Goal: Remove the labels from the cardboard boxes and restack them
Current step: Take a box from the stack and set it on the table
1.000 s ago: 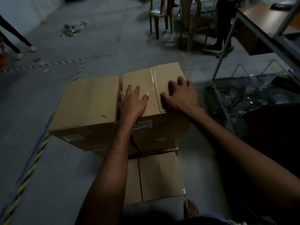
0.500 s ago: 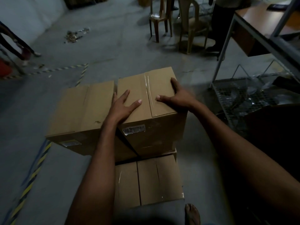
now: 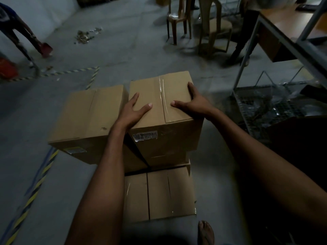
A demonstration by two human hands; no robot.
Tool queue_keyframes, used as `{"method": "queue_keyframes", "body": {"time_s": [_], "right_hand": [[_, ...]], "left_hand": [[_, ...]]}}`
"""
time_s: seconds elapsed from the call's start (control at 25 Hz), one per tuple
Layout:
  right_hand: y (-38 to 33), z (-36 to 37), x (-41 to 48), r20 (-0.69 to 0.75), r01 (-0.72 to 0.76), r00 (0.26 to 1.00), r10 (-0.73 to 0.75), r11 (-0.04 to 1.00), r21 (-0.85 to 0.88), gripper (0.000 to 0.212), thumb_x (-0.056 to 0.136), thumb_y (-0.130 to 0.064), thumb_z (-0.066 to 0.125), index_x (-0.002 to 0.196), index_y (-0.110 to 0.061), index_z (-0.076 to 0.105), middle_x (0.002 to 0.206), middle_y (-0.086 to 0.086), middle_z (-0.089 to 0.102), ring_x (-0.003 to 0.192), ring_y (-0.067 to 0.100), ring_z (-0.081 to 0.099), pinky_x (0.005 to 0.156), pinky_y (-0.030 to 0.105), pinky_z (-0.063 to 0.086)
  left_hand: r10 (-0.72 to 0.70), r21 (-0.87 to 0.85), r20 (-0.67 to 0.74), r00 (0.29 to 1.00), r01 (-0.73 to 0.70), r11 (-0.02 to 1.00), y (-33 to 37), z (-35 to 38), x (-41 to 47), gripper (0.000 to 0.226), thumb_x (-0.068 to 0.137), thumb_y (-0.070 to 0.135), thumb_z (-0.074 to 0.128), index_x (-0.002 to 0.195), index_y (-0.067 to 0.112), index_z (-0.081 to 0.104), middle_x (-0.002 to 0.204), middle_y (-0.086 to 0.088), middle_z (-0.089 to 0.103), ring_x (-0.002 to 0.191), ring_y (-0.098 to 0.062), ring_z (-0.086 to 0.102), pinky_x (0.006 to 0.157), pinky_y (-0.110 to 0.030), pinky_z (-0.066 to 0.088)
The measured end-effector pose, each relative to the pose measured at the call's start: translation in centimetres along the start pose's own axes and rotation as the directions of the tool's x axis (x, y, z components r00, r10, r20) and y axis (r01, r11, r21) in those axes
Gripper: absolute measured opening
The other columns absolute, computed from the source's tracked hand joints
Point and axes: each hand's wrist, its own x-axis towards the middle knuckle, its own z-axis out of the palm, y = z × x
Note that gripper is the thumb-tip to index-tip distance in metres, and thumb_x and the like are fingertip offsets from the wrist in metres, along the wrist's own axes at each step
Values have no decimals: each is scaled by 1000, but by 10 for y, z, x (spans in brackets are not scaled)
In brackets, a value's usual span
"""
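A taped cardboard box (image 3: 164,144) stands on top of a stack, with a white label (image 3: 145,136) on its near face. My left hand (image 3: 131,112) grips its left top edge, thumb on the lid and fingers down the gap beside it. My right hand (image 3: 195,103) holds the right top edge, thumb on the lid. To its left, touching it, is a second box (image 3: 86,119) with a label (image 3: 75,150) on its near face. A lower box (image 3: 159,193) lies under the stack, closest to me.
A wire basket (image 3: 265,106) under a metal-framed table (image 3: 290,38) stands to the right. Plastic chairs (image 3: 198,23) and a standing person (image 3: 246,32) are behind. Another person (image 3: 17,32) is at far left. Striped floor tape (image 3: 33,197) runs at left. My bare foot (image 3: 206,232) is beside the lower box.
Both hands went from lying flat on the lid to gripping the box's left and right edges. The right box has turned slightly, and its near face with the label shows more.
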Motion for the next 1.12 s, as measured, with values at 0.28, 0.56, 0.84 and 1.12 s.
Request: {"method": "queue_keyframes", "body": {"time_s": [0.28,0.56,0.84,1.12], "right_hand": [[-14,-5,-49,-233,77,967,-107,988,-135,120,71,-82,68,164,-42,5,159,9,39,135,31,52,107,48,49],[7,-18,-153,-461,107,876,-143,989,-103,128,66,-64,88,162,-51,3,162,8,18,142,34,38,113,53,44],[36,2,-277,-706,-133,706,52,989,-60,124,71,-69,82,162,-52,-1,173,1,12,149,31,34,118,50,37],[116,33,-423,-763,-362,469,445,885,294,123,66,-64,88,163,-47,14,169,-2,25,147,24,39,120,40,36]], "left_hand": [[144,39,-67,987,-142,989,5,2,-18,88,86,59,72,158,43,26,168,7,24,150,-15,29,116,-37,31],[360,21,-4,933,-360,933,17,32,-61,88,85,59,73,155,56,20,168,7,15,146,-9,23,111,-37,29],[502,-118,245,830,-488,865,24,79,-116,89,84,54,77,156,54,23,164,0,24,141,-10,35,99,-15,38],[461,-134,614,641,-491,861,10,181,-207,89,83,57,76,157,49,26,159,-1,33,137,-16,42,104,-32,40]]}}
